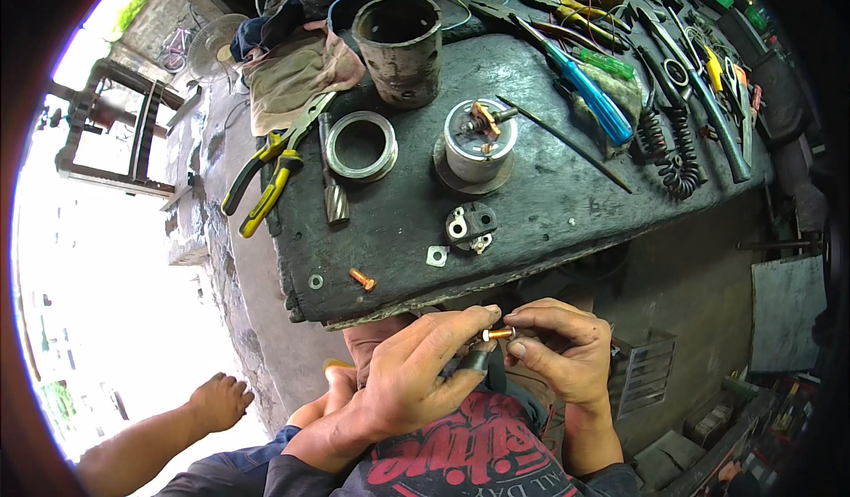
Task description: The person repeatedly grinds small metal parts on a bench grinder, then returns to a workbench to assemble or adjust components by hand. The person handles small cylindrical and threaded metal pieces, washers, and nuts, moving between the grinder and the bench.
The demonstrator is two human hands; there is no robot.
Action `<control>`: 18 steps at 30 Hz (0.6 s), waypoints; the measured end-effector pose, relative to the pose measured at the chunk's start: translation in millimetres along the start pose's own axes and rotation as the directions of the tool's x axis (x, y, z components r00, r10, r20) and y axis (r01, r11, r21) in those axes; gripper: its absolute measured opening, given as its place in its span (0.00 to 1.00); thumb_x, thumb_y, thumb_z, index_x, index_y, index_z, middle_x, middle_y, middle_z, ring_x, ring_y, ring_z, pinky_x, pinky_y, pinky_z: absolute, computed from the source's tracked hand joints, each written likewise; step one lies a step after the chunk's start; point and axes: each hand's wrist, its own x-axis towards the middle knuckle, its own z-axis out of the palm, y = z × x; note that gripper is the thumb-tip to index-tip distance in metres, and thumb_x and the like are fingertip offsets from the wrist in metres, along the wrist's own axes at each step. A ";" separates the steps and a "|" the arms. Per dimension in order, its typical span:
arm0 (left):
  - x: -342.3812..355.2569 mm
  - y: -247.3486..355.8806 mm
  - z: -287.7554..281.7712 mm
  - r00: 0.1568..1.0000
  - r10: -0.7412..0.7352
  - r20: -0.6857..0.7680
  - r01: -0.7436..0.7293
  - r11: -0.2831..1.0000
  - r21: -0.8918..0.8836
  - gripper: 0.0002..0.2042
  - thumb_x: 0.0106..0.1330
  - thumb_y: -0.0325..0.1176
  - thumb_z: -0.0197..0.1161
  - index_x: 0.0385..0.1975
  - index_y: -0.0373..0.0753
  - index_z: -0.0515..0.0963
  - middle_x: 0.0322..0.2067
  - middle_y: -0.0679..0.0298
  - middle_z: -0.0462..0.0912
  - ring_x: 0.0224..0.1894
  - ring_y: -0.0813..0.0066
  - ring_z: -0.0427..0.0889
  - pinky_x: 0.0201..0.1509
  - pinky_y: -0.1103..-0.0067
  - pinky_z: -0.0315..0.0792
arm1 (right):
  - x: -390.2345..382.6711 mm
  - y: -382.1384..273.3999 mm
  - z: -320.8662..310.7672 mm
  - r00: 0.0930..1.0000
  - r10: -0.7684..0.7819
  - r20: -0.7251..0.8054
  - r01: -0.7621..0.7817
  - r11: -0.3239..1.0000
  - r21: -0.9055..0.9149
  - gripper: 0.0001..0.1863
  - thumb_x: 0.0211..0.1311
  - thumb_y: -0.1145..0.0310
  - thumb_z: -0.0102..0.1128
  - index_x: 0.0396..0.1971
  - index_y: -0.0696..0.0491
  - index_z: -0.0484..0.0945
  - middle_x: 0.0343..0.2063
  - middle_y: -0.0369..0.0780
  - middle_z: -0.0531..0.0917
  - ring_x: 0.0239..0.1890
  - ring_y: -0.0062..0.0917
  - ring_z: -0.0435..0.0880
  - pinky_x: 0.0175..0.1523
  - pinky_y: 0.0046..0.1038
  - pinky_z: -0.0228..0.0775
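Left hand, right hand together, pinching one coppery bolt. From it: one loose bolt, 10 o'clock; one black block, one silver cylinder, about 12.

A mechanical workshop, open to daylight at left, is indicated by the worn, dark bench bearing yellow-and-black pliers, a blue-handled tool, a coiled black cord, a metal ring and a grimy cylindrical housing.

Head-worn fisheye, close above workbench, facing down
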 end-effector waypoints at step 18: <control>31.6 -1.4 16.7 0.997 0.083 -0.004 -0.084 0.996 -0.019 0.29 0.49 0.18 0.74 0.56 0.31 0.78 0.44 0.51 0.87 0.42 0.59 0.88 0.45 0.72 0.83 | 13.7 -5.4 -27.9 1.000 0.000 -0.015 0.000 0.999 -0.039 0.14 0.54 0.80 0.74 0.42 0.64 0.86 0.37 0.45 0.87 0.35 0.22 0.87 0.39 0.19 0.79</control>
